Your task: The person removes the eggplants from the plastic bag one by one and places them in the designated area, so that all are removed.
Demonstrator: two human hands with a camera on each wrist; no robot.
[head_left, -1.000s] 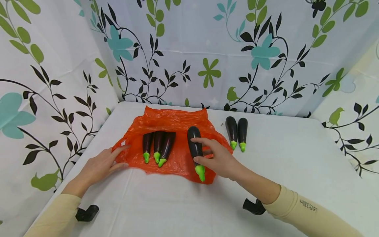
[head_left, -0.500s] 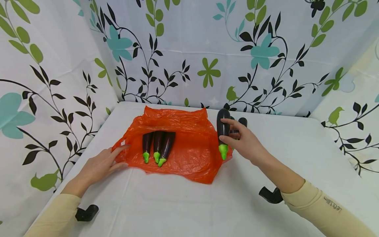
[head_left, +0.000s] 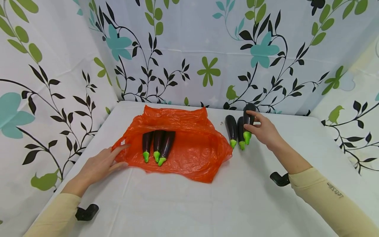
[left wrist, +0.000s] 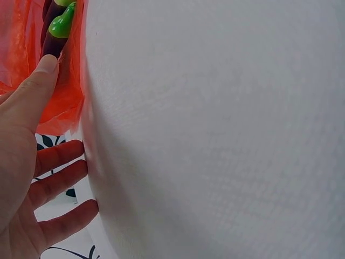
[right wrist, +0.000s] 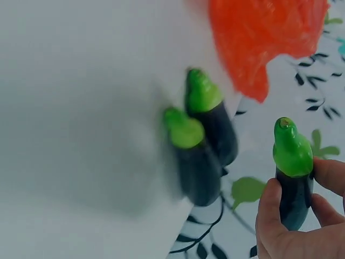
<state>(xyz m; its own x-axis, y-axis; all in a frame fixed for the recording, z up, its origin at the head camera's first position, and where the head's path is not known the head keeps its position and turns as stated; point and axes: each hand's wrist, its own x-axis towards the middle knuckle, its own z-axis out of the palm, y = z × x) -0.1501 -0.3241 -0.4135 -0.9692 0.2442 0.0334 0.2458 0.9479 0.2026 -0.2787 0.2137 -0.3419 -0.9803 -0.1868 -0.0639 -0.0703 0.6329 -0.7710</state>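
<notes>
My right hand [head_left: 263, 130] pinches a dark toy-like eggplant [head_left: 248, 115] with a bright green stem end, the green end towards me. Beside it, two more eggplants lie side by side on the white table, one eggplant [head_left: 231, 128] to the left and another eggplant [head_left: 240, 130] partly overlapped by the held one. My left hand [head_left: 102, 164] rests at the left edge of an orange plastic bag [head_left: 192, 158], thumb and index finger touching the plastic. In the left wrist view its other fingers [left wrist: 67, 226] are spread and nearly straight. Inside the bag's mouth lie three eggplants [head_left: 158, 144].
The white table [head_left: 177, 207] runs back to a curtain [head_left: 183, 49] patterned with leaves and flowers. Black wrist-worn pieces show below both forearms, one black piece [head_left: 87, 212] on the left and another black piece [head_left: 279, 179] on the right.
My right hand has carried the eggplant from over the bag, rightward and back, to beside the two eggplants on the table. My left hand and the bag have hardly moved.
</notes>
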